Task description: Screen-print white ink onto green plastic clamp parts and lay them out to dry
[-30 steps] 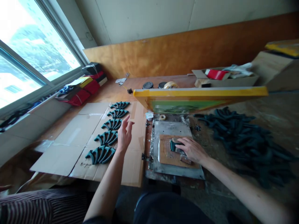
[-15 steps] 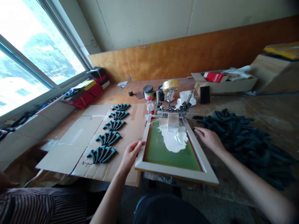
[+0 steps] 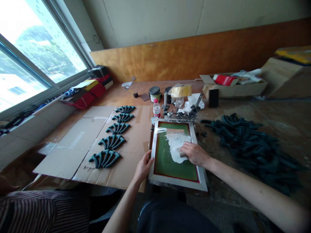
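Note:
In front of me lies a screen printing frame (image 3: pixel 178 184) with green mesh and a pale rim. A puddle of white ink (image 3: pixel 175 142) spreads over the mesh. My right hand (image 3: pixel 194 154) is closed on a small squeegee (image 3: pixel 180 151), which stands in the ink; my fingers partly hide it. At the frame's left rim is my left hand (image 3: pixel 143 166), its thumb and fingers gripping the edge. The frame's far end meets a metal hinge clamp (image 3: pixel 181 114).
Left, dark green curved pieces (image 3: pixel 105 158) lie in several fanned rows on cardboard (image 3: pixel 60 161). A heap of similar pieces (image 3: pixel 252 145) is at right. Behind stand a bottle (image 3: pixel 156 109), an ink tub (image 3: pixel 155 94), tape (image 3: pixel 181 90) and an open box (image 3: pixel 243 87). Someone's striped sleeve (image 3: pixel 43 210) shows lower left.
The frame's near end has dropped lower. My right hand has gone from beside the frame's right rim to the squeegee, which has come nearer through the ink. My left hand stays at the left rim.

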Motion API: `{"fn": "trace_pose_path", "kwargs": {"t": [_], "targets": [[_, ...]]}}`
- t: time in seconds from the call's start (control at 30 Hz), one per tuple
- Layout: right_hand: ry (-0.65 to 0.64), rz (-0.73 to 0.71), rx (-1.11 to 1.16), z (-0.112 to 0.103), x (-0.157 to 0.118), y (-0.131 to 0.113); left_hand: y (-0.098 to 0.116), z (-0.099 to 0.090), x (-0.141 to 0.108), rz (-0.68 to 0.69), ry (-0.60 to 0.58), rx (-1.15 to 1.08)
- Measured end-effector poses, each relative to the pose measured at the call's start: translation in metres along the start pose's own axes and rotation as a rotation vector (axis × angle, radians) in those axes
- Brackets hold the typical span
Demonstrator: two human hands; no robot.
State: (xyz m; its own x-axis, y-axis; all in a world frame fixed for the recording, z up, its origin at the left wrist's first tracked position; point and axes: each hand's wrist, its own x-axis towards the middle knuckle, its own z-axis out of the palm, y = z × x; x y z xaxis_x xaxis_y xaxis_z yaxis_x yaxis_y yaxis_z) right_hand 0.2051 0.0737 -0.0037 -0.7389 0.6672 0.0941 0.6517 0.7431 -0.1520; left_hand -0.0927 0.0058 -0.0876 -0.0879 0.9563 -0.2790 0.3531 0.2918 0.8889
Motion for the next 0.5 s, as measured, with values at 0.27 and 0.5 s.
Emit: {"fn": "trace_pose_path", "kwargs": {"t": [0.27, 0.5], "targets": [[0.07, -0.006, 0.074, -0.007, -0.005, -0.002, -0.007, 0.001, 0.003, 0.008, -0.012, -0.05], [0.056, -0.087, 0.113, 0.003, -0.021, -0.01, 0.004, 0.0, -0.001, -0.055, -0.024, -0.152]]}}
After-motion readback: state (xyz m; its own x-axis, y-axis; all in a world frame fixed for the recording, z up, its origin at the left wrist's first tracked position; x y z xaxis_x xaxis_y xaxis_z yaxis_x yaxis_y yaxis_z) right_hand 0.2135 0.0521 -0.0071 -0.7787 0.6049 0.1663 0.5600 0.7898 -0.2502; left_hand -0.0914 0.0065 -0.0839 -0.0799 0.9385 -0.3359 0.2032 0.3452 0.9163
